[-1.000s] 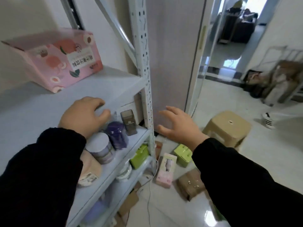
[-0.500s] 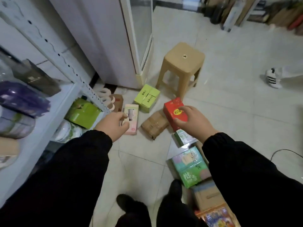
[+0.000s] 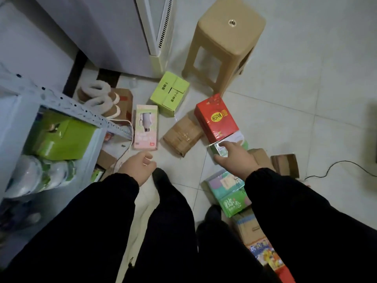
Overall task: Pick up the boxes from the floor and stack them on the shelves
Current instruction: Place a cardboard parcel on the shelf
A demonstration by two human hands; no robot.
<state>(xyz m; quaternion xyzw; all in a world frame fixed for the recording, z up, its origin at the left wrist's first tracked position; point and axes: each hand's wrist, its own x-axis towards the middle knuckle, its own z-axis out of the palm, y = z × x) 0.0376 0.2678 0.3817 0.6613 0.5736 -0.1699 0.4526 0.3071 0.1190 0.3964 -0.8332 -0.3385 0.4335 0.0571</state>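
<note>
Several boxes lie on the tiled floor: a lime green box [image 3: 170,93], a pink box [image 3: 145,127], a brown taped parcel [image 3: 182,135] and a red box [image 3: 216,119]. The red box rests on a small green-and-white box [image 3: 219,150]. My right hand [image 3: 234,158] pinches the near corner of that small box, thumb on its side and forefinger on top. My left hand [image 3: 138,166] hovers just below the pink box, loosely curled and holding nothing. The white metal shelf [image 3: 61,101] stands at the left with a green box [image 3: 61,135] on its low level.
A tan plastic stool [image 3: 226,39] stands behind the boxes, beside a white appliance [image 3: 122,37]. Fluffy slippers [image 3: 100,99] lie by the shelf post. More boxes [image 3: 228,193] and flat cardboard [image 3: 285,163] sit near my legs on the right. A black cable [image 3: 336,168] crosses the floor.
My view has tilted down from the shelf to the floor. My right hand has left the red box and dropped to the small green-and-white box. My left hand has pulled back from the pink box.
</note>
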